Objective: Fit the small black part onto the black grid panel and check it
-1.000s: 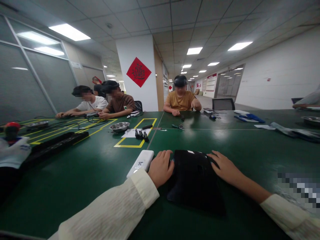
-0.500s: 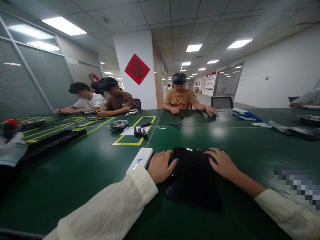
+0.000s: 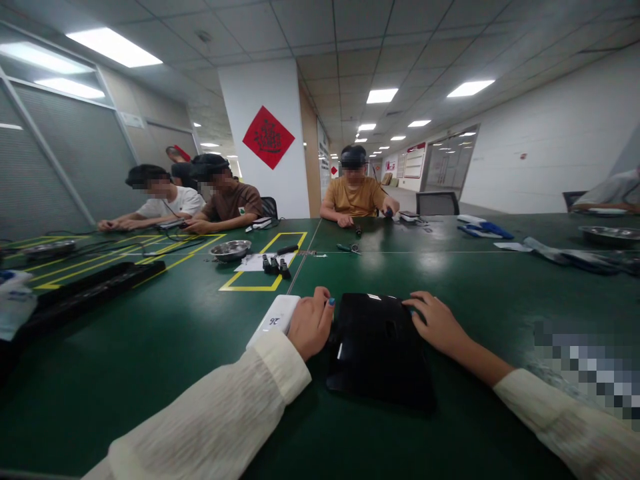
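Observation:
A flat black panel (image 3: 380,350) lies on the green table (image 3: 150,353) right in front of me. My left hand (image 3: 311,325) is curled at the panel's left edge, fingers bent against that edge. My right hand (image 3: 434,322) rests on the panel's upper right corner with fingers bent over its edge. A white box marked with a number (image 3: 274,319) lies just left of my left hand, touching my cuff.
A long black tray (image 3: 90,285) lies at the left. A metal bowl (image 3: 231,250), white paper and small black parts (image 3: 274,265) sit in a yellow-taped rectangle. Three people sit at the far side. Another bowl (image 3: 607,234) and blue items (image 3: 483,230) lie at the right.
My left hand has drawn back from the top of the panel to its left edge and curled up. The view has shifted a little to the right.

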### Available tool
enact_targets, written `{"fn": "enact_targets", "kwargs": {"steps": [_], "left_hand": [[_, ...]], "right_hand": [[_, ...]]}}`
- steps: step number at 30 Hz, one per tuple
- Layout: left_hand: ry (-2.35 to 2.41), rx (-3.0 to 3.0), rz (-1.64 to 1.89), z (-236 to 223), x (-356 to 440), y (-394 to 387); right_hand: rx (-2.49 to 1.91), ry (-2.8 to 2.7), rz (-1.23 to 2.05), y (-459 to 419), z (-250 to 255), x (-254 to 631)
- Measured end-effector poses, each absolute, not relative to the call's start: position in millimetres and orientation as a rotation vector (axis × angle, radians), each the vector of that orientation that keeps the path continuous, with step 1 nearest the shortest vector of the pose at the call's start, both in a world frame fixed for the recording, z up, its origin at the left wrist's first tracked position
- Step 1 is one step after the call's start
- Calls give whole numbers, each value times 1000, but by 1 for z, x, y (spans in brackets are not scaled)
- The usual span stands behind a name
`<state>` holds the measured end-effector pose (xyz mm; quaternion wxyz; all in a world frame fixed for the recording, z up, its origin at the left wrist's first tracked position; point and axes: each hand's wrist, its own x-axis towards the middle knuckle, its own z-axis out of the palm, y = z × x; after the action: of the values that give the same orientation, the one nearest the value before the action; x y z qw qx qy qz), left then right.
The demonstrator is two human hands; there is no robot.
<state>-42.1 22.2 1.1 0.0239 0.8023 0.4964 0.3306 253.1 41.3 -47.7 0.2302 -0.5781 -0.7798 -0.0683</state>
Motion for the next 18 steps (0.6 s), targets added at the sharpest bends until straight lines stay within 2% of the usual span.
{"fn": "enact_targets", "kwargs": {"steps": [4, 12, 18], "left_hand": [[1335, 2275, 1354, 0, -45, 24], [1139, 2146, 1400, 1, -40, 13], [1086, 1816, 1532, 4, -35, 18]], "right_hand": [[-1551, -2148, -196, 43, -51, 254], [-1452, -2100, -256, 46, -55, 256], [-1113, -2141, -524, 29, -35, 237]]}}
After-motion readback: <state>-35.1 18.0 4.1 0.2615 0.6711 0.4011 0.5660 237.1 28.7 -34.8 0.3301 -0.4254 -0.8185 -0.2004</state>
